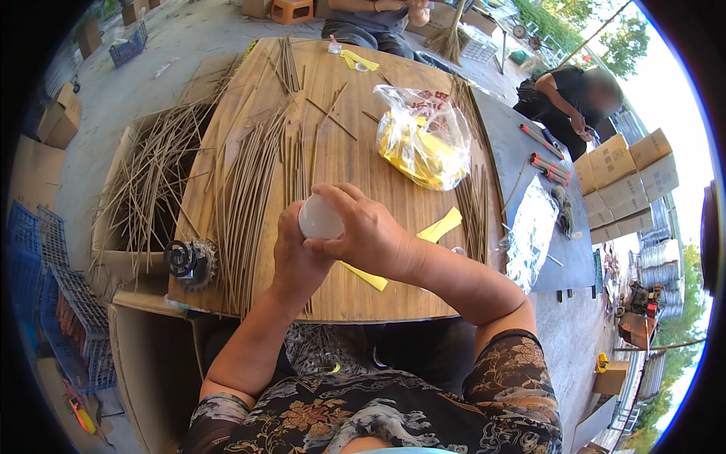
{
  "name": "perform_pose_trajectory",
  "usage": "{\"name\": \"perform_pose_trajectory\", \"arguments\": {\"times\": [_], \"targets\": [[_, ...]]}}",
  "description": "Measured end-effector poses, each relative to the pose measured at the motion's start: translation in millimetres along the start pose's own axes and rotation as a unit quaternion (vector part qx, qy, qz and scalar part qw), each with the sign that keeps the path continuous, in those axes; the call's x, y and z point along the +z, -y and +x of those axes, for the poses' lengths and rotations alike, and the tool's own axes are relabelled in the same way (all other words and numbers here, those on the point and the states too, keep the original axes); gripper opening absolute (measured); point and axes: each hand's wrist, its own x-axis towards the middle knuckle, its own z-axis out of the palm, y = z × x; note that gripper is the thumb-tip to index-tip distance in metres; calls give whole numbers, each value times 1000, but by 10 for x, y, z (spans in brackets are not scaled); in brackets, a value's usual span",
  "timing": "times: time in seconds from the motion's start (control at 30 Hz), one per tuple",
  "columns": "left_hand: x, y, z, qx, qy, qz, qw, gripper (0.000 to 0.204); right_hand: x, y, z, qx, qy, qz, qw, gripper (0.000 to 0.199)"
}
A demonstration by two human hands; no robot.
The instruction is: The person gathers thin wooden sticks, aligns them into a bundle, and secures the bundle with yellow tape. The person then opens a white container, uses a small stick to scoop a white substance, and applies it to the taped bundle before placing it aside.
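Note:
Above the near middle of the wooden table (355, 306), both my hands are closed round a white, round-ended object (319, 219); its exact kind I cannot make out. My left hand (293, 250) wraps its left side and underside. From the right, my right hand (372, 233) grips it with fingers and thumb. Long thin brown sticks (243, 216) lie in rows left of my hands. Beside my right forearm is a yellow strip (441, 225), and another yellow strip (368, 277) shows partly beneath my wrists. Farther off sits a clear plastic bag (423, 144) of yellow strips.
At left, a cardboard box (113, 189) overflows with sticks, near a black metal gear-like piece (195, 266). A grey side table (495, 129) holds red tubes (550, 168) and clear plastic film (533, 227). Two people sit across and at far right. Cartons (628, 178) are stacked at right.

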Motion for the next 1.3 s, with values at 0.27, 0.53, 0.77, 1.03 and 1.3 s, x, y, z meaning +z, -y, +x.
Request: {"name": "perform_pose_trajectory", "arguments": {"times": [0.27, 0.53, 0.77, 1.03, 1.3], "targets": [[7, -290, -34, 106, 30, -4, 994, 36, -128, 137, -155, -114, -16, -238, 964, 65], [-74, -416, -219, 94, 84, 104, 987, 51, -142, 308, -367, -86, 12, -268, 960, 63], [-91, -397, -344, 175, 22, 255, 951, 62, -23, 509, -411, -42, -9, -335, 941, 52], [-112, -419, -335, 218, 24, 213, 952, 56, -67, 566, -434, -141, -59, -292, 944, 42], [-48, -391, -394, 130, 58, 292, 946, 53, -1, 526, -436, 30, 44, -293, 955, 44]]}}
